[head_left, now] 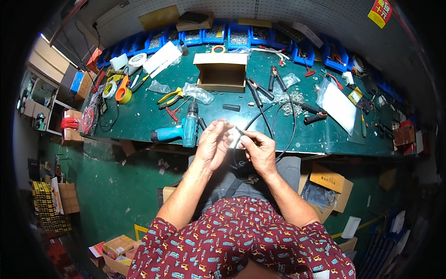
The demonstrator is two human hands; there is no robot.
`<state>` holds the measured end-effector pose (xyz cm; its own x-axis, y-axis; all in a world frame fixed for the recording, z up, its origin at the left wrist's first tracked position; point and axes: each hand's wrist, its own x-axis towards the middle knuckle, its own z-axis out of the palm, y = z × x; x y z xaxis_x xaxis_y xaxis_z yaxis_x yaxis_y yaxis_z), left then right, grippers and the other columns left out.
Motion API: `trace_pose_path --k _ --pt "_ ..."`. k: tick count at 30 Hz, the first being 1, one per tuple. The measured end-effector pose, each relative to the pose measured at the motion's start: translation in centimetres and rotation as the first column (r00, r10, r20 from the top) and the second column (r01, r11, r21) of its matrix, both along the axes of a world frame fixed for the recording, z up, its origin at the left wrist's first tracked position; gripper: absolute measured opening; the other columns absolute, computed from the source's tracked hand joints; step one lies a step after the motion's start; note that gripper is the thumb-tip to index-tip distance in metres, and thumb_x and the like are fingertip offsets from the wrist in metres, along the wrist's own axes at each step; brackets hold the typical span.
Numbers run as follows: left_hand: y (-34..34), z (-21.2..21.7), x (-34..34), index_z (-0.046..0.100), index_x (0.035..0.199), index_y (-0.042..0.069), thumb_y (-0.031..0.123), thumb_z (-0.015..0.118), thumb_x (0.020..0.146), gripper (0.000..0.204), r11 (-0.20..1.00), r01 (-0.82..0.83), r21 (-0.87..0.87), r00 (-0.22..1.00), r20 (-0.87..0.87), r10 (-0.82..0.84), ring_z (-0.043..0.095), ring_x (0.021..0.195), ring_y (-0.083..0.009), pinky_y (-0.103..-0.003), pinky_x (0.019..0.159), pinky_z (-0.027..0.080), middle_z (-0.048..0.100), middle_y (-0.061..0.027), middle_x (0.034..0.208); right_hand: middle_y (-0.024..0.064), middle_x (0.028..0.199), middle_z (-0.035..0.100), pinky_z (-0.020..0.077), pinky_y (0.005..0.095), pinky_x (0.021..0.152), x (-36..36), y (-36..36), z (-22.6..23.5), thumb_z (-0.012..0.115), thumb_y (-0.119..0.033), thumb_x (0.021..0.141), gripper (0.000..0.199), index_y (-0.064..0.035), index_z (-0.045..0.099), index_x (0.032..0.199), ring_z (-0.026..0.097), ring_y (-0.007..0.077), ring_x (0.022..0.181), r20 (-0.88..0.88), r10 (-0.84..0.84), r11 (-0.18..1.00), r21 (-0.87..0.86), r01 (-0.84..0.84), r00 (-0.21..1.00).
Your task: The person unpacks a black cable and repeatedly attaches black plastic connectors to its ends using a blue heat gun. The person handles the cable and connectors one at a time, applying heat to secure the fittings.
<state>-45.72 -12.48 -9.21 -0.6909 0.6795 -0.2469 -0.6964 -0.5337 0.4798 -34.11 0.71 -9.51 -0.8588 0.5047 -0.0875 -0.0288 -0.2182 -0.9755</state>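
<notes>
We hold the cable (284, 122) end up in front of the chest, just off the bench (139, 122) edge, so the tip sits close to the eyes. Right hand (258, 151) pinches the cable near its end, fingers closed on it. Left hand (212, 144) curls at the tip, fingertips on a small light part we can't identify. The rest of the cable loops back onto the bench toward the clamps (314, 115), slack so it doesn't pull. Drill (179, 130) lies just left of the hands, pliers (170, 97) and open box (221, 71) further back
</notes>
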Motion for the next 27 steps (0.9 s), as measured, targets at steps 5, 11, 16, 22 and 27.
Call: trace_pose_path --k 5,11,16,22,27 --pt "0.1 0.0 0.4 0.063 0.115 0.005 0.017 0.060 0.103 0.018 1.000 0.003 0.006 1.000 0.021 -0.003 0.070 0.089 -0.0149 -0.026 0.076 0.062 0.070 -0.0101 0.108 0.0030 0.082 0.072 0.0432 0.0181 0.051 -0.1 -0.3 0.1 0.071 -0.018 0.097 0.029 0.0011 0.070 0.119 0.056 0.0025 0.059 -0.039 0.008 1.000 -0.027 -0.009 0.999" --pt "0.2 -0.3 0.8 0.061 0.118 0.005 0.016 0.060 0.103 0.018 1.000 0.014 -0.010 1.000 -0.006 -0.014 0.069 0.088 -0.0144 -0.027 0.076 0.062 0.070 -0.0116 0.111 0.0028 0.085 0.072 0.0435 0.0179 0.051 -0.1 -0.4 0.6 0.071 -0.017 0.097 0.029 0.0007 0.070 0.120 0.056 0.0024 0.061 -0.030 0.013 1.000 -0.005 -0.013 0.999" --pt "0.2 -0.7 0.9 0.060 0.119 0.005 0.015 0.059 0.104 0.018 0.999 0.030 -0.017 1.000 -0.006 -0.030 0.069 0.087 -0.0140 -0.027 0.076 0.061 0.070 -0.0117 0.112 0.0035 0.080 0.070 0.0408 0.0177 0.048 -0.5 -0.8 1.5 0.072 -0.011 0.095 0.024 0.0018 0.071 0.116 0.054 0.0028 0.056 -0.046 -0.020 1.000 -0.023 0.019 0.999" --pt "0.4 -0.1 1.0 0.060 0.119 0.005 0.015 0.059 0.104 0.019 0.999 0.036 -0.003 0.999 -0.013 -0.036 0.069 0.088 -0.0139 -0.027 0.077 0.062 0.070 -0.0115 0.112 0.0039 0.095 0.075 0.0463 0.0175 0.054 -0.4 -0.4 0.8 0.069 -0.015 0.098 0.027 0.0011 0.071 0.119 0.062 0.0035 0.073 -0.038 0.028 0.999 -0.024 -0.029 0.999" --pt "0.2 -0.1 0.7 0.060 0.120 0.004 0.016 0.059 0.103 0.020 0.998 0.063 0.007 0.997 -0.051 -0.062 0.070 0.089 -0.0140 -0.028 0.079 0.062 0.070 -0.0114 0.111 0.0024 0.088 0.072 0.0473 0.0185 0.057 -0.3 -0.2 0.9 0.070 -0.017 0.097 0.028 0.0023 0.071 0.117 0.062 0.0041 0.072 0.006 0.053 0.998 -0.022 -0.053 0.999"
